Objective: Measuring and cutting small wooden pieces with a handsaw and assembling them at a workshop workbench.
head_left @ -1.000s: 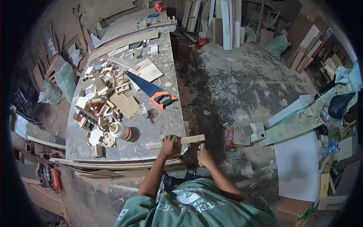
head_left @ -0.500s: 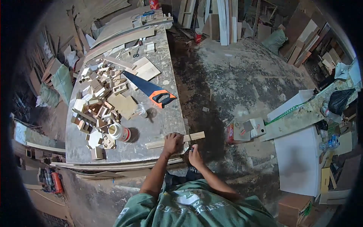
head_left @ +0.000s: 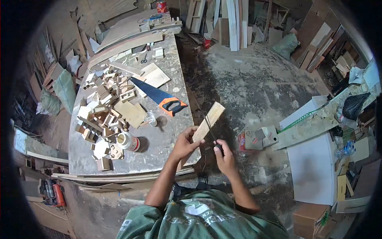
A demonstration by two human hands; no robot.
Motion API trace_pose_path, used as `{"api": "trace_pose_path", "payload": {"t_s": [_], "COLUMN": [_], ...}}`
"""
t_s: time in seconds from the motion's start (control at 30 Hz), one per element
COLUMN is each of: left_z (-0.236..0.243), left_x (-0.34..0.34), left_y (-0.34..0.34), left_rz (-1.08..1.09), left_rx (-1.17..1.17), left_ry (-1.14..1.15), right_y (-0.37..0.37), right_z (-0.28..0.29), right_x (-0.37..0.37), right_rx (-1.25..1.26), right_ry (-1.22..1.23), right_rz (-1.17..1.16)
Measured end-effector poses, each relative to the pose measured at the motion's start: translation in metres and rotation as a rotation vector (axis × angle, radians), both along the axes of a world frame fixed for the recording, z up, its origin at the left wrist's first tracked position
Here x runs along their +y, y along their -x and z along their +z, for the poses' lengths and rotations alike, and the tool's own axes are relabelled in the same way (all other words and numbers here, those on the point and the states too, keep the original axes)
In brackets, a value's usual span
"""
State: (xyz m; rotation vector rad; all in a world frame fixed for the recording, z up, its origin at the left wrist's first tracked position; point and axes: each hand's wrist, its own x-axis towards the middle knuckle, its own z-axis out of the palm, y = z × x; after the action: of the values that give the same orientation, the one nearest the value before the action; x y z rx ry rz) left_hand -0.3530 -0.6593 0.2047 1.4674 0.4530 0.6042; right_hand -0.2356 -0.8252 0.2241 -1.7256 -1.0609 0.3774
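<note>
My left hand (head_left: 184, 143) is closed around the lower end of a pale wooden strip (head_left: 213, 115), holding it tilted up beyond the table's right edge. Closed on a black handle, my right hand (head_left: 225, 157) grips a slim dark file-like tool (head_left: 209, 126). Its narrow shaft lies across the strip's face; whether it is a file or a blade I cannot tell. A handsaw (head_left: 161, 97) with an orange and black handle rests on the worktable (head_left: 167, 135), beyond both hands.
Many small wood offcuts (head_left: 105, 107) are heaped at the table's left, beside a white tub (head_left: 128, 142) and a clear cup (head_left: 151, 119). Scissors (head_left: 143, 61) lie farther back. Right of my hands stand a carton (head_left: 252, 140) and a long white panel (head_left: 310, 167).
The wooden strip has risen from the table edge and turned from nearly level to steeply slanted. My left hand now grips its end; my right hand has moved right with the dark tool.
</note>
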Motion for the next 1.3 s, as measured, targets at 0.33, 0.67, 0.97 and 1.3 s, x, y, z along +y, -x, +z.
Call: {"api": "trace_pose_path", "payload": {"t_s": [0.33, 0.67, 0.97, 1.3], "left_z": [0.074, 0.111, 0.111, 0.109], "left_x": [-0.002, -0.012, -0.011, -0.011], "left_y": [0.024, 0.035, 0.045, 0.048], "left_rz": [-0.274, -0.21, -0.195, -0.202], "left_rx": [-0.161, -0.062, -0.169, -0.176], "left_ry": [0.356, 0.319, 0.383, 0.343], "right_y": [0.016, 0.013, 0.016, 0.017], "right_z": [0.134, 0.16, 0.169, 0.167], "right_x": [-0.017, -0.013, -0.007, -0.005], "right_rx": [-0.471, -0.717, -0.766, -0.742], "right_ry": [0.089, 0.166, 0.177, 0.169], "right_rz": [0.137, 0.194, 0.213, 0.212]}}
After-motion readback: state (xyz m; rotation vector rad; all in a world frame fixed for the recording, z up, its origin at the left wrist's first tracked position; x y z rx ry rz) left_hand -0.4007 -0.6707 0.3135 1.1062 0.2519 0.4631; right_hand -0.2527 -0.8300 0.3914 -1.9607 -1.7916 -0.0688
